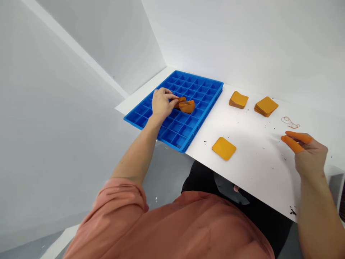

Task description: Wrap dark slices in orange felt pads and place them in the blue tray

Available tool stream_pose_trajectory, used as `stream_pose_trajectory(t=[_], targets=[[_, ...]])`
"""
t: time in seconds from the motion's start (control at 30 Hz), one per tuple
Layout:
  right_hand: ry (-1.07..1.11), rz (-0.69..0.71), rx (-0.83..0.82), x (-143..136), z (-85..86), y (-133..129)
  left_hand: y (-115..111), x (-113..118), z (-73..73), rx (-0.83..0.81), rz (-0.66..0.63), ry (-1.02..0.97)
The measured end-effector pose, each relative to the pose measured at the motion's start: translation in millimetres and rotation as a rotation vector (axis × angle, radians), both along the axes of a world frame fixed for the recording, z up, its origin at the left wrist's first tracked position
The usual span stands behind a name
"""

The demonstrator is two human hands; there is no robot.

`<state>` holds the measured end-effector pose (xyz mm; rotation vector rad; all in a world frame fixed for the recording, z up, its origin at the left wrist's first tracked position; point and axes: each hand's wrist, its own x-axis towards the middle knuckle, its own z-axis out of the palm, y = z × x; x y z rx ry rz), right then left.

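Observation:
My left hand (161,104) reaches over the blue compartment tray (185,131). Its fingers pinch the near edge of some thin orange square pieces (187,107), which fan out above the compartments; how many it grips is hidden. On my right hand (309,151), orange finger cots cover the thumb and a finger. These two point left, tips slightly apart, with nothing visible between them, above the white table. A flat orange square (224,148) lies between the tray and my right hand.
Two stacks of orange squares, a smaller one (238,100) and a larger one (266,106), sit toward the back wall. Loose rubber bands (290,122) lie right of them. Dark crumbs (293,210) dot the white table (253,180). A wall stands to the left.

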<state>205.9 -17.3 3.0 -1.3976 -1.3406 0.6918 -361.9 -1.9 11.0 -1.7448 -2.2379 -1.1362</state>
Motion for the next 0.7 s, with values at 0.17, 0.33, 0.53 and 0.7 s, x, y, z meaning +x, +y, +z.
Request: stream_pose_trajectory(t=[0.17,0.33,0.53,0.7], targets=[[0.013,0.003,-0.006,-3,3.0,-2,3,-7,-5.8,-0.025,-0.01,-0.062],[0.009,-0.001,-0.024,-6,6.4,-4,-2,-12,-12.0,-0.014,0.03,-0.089],[0.024,-0.005,-0.029,-6,6.4,-5,-5,-7,-10.5,0.004,-0.147,0.028],[-0.003,0.035,-0.052,-7,3.1,-3,-4,10,-0.9,-0.156,-0.201,-0.007]])
